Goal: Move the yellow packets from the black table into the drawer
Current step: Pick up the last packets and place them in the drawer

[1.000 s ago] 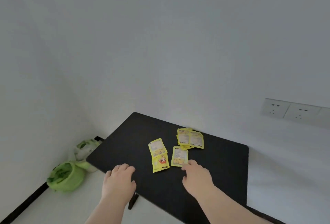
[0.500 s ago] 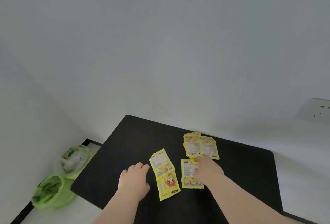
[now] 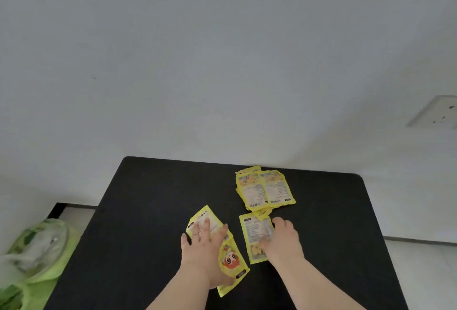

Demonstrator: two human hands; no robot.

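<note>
**A:** Where are the packets (image 3: 277,188)?

**B:** All on the table (image 3: 148,210). A pile (image 3: 252,193) lies by the far edge, right of the middle. Two lie side by side on top, small print up. More stick out beneath them, but I cannot count how many.

**A:** And closer in?

**B:** Three, about midway between the far edge and the bottom of the frame. The left packet (image 3: 207,217) is tilted, and the left hand (image 3: 205,243) lies flat on it with fingers spread and straight, grasping nothing. That hand hides the packet's lower half. The cartoon packet (image 3: 232,260) touches it on the near side, and the wrist covers its left side, so only the red-haired face and one corner show.

**A:** The right hand (image 3: 282,240)?

**B:** It rests on the right packet (image 3: 254,233), just below the pile, and covers that packet's right edge. The back of the hand faces the camera and the fingertips are foreshortened. I cannot tell whether it is pinching the packet or only pressing on it.

**A:** Anything cut off?

**B:** The frame's bottom cuts off both forearms and the table's near edge. Green bags (image 3: 37,248) sit low beyond the table's left edge. They are blurred and run out of the frame, so their contents are unreadable. A socket (image 3: 437,111) on the wall (image 3: 222,62) is clipped at the right.
</note>
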